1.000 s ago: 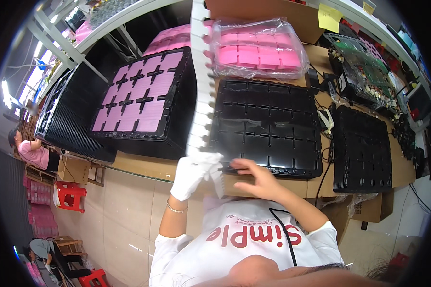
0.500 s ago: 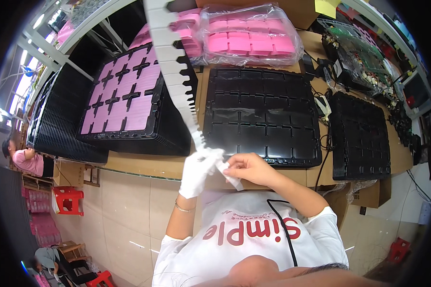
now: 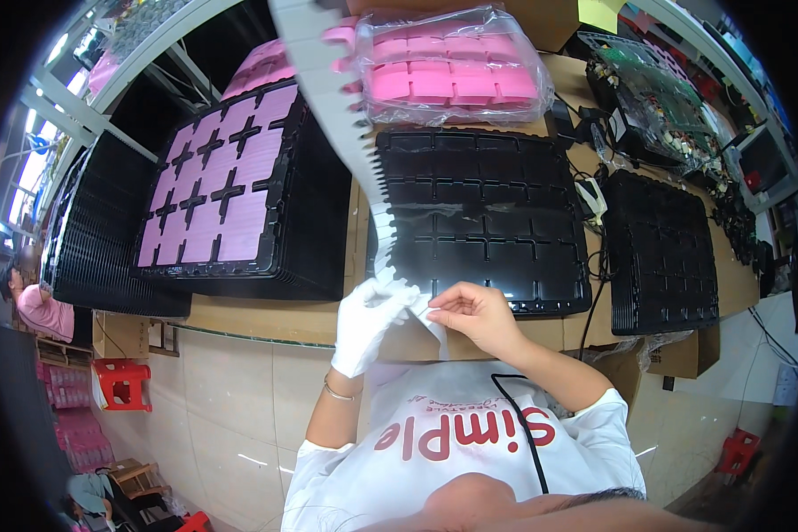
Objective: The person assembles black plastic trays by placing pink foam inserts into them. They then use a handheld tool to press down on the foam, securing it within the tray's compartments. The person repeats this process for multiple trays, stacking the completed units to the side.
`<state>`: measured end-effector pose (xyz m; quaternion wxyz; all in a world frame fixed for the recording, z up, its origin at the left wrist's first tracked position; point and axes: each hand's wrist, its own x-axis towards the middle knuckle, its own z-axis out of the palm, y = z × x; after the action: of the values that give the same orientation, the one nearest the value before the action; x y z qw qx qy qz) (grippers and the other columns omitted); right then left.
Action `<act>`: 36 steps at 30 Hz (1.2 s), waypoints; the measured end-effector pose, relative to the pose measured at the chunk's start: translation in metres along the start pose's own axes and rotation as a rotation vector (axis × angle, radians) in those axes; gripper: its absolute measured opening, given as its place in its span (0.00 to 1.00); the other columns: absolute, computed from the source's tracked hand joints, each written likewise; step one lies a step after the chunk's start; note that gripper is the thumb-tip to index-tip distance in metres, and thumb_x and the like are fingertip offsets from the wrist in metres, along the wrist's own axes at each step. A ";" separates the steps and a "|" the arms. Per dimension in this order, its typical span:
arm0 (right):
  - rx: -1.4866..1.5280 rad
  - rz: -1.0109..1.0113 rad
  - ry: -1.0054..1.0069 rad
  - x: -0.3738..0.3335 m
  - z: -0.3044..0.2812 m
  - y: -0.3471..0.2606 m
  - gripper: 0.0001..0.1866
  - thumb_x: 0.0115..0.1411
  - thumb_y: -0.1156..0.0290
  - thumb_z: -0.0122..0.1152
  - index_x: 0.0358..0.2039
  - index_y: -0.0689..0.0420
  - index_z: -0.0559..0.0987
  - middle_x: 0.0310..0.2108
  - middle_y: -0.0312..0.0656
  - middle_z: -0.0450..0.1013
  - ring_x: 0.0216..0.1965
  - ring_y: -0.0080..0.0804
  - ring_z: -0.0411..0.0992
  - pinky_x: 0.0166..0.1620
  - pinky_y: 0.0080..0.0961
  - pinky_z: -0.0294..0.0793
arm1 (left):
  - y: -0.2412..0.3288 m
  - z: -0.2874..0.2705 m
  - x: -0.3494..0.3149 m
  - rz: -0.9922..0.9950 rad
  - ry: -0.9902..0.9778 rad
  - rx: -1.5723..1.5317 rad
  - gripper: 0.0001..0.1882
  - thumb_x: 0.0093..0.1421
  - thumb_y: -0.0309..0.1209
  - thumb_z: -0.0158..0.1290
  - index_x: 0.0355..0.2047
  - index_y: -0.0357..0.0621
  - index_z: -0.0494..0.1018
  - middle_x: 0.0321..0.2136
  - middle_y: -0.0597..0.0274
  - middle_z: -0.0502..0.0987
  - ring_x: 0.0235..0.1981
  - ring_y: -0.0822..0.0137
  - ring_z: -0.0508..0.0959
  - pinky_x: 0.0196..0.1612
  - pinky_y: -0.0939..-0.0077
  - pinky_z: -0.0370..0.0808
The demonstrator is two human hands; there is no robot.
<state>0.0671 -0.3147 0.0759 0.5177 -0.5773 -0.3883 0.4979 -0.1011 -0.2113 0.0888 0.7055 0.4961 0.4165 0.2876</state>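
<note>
A long white strip (image 3: 363, 160) with notches along one edge runs down from the top of the view to my hands, over the black trays. My left hand (image 3: 368, 324), in a white glove, is closed on the strip near its lower end. Beside it, my bare right hand (image 3: 474, 315) pinches the strip between thumb and fingertips, and a short tail of it hangs below. Just beyond my hands lies a black plastic tray (image 3: 479, 226) with moulded compartments. The exact finger contact under the glove is hidden.
A tall stack of black trays (image 3: 306, 222) with pink pieces on top stands left, another tray stack (image 3: 665, 257) right. Behind lie a clear bag of pink pieces (image 3: 457, 84) and circuit boards (image 3: 652, 106). Red stools (image 3: 122, 384) and a seated person in pink (image 3: 44, 310) are off left.
The view has shifted slightly. The strip's upper part has swung a little to the right, and my right hand has moved slightly right with its pinch kept.
</note>
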 end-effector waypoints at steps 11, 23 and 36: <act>-0.599 -0.731 0.043 0.110 -0.042 -0.074 0.03 0.54 0.75 0.66 0.28 0.59 0.79 0.30 0.41 0.73 0.33 0.31 0.74 0.38 0.24 0.73 | -0.003 -0.019 0.028 0.315 0.391 -0.085 0.04 0.61 0.28 0.59 0.31 0.42 0.75 0.27 0.65 0.79 0.24 0.80 0.75 0.33 0.85 0.73; -1.108 -0.339 -0.011 0.309 -0.072 -0.037 0.09 0.46 0.68 0.71 0.24 0.58 0.82 0.26 0.48 0.78 0.30 0.43 0.77 0.37 0.34 0.75 | -0.005 -0.004 0.025 0.075 0.056 0.018 0.12 0.57 0.24 0.61 0.40 0.33 0.74 0.34 0.58 0.80 0.32 0.74 0.80 0.35 0.83 0.76; -1.172 -0.319 0.046 0.318 -0.069 -0.035 0.08 0.43 0.68 0.67 0.22 0.60 0.83 0.27 0.53 0.78 0.34 0.49 0.78 0.41 0.41 0.77 | -0.002 -0.013 0.025 0.031 0.003 0.102 0.16 0.59 0.26 0.60 0.45 0.30 0.74 0.37 0.57 0.81 0.35 0.75 0.80 0.39 0.82 0.78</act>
<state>0.2010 -0.0174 0.0531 0.1902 -0.7115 -0.6683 0.1047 -0.0999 -0.1854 0.0771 0.6741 0.5376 0.4238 0.2775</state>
